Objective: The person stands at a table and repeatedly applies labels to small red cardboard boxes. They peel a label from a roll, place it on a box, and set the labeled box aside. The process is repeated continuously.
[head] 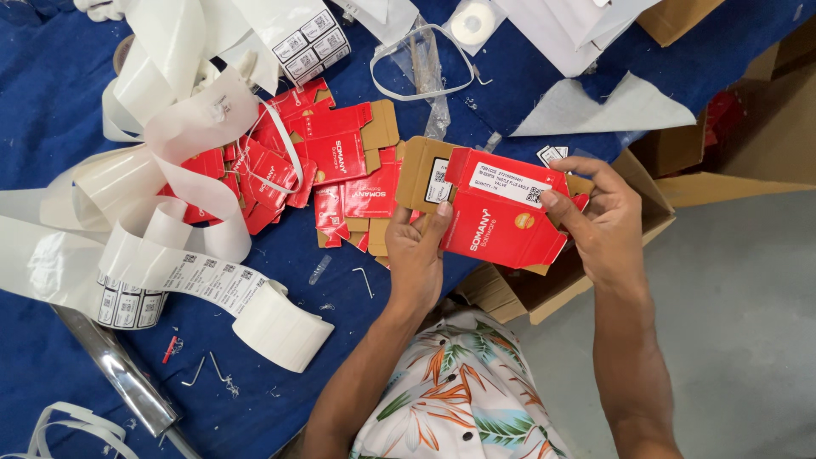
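Your left hand [414, 255] grips the flat red carton [501, 212] at its lower left, fingers closed on the brown cardboard flap. The carton lies between your hands; its long axis runs left to right, slightly tilted. Your right hand [605, 225] pinches its right edge, thumb on the smooth white label [508, 184].

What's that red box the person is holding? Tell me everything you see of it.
The red carton is a flat, unfolded cardboard box, glossy red outside and plain brown on its open flaps. A white printed label sits on its upper panel. The left hand grips its lower left edge; the right hand presses the label's right end. It is held above the blue table.
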